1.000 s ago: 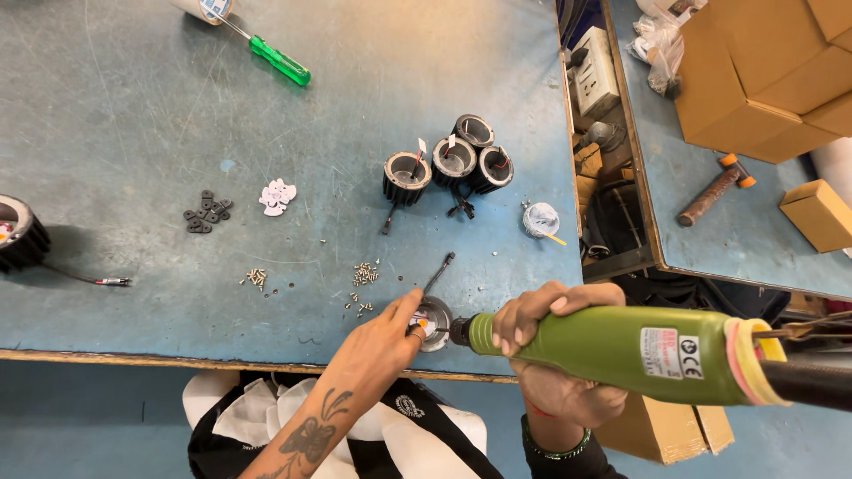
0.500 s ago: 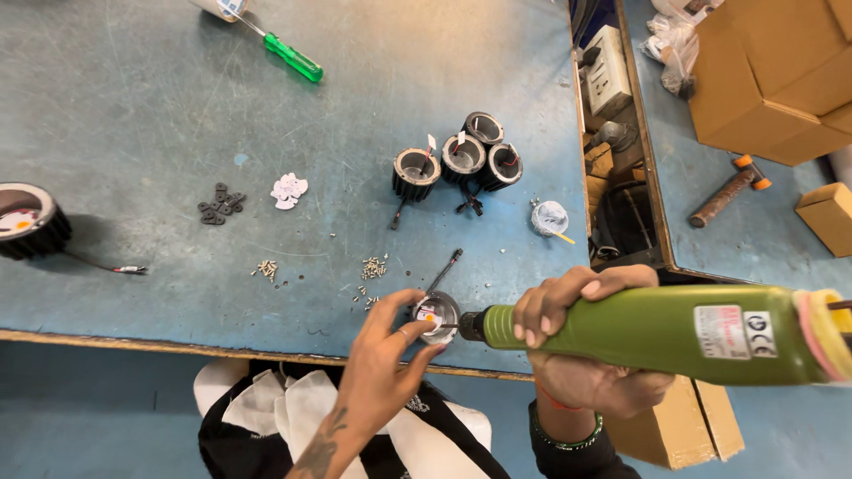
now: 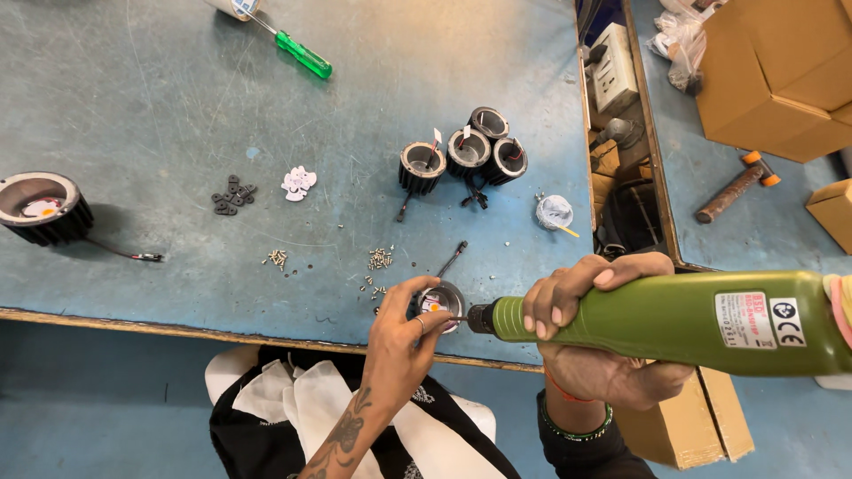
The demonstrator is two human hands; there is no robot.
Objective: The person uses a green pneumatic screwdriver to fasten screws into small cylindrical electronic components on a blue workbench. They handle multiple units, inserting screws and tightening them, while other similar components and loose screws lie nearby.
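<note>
Now, change: green electric screwdriver (image 3: 674, 321) has come in closer; its bit tip sits at the small round lamp housing (image 3: 440, 302), where a sec ago it hung a bit off. Reads as driving a screw into the part.
Left hand (image 3: 404, 333): fingers pinched round the housing rim, steadying it at the counter (image 3: 133, 106) front edge.
Right hand (image 3: 590, 341): wrapped tight round the driver body, tool lying near level, pointing left.
Housing: near front edge, thin black lead trailing up-right from it.
Loose screws (image 3: 380, 259): small heaps just beyond the housing, w/ a second heap further left.
Further back: three black finned housings (image 3: 484, 151) clustered, touching; a fourth just left of them.
Far left: larger black round housing (image 3: 40, 206) w/ wire.
Also: dark clips, pale small pieces mid-counter; green-handled manual screwdriver (image 3: 302, 55) at the far edge; cardboard boxes (image 3: 772, 71) on the right.
In the way: nothing between tool and part; scattered screws lie close by the left hand.
</note>
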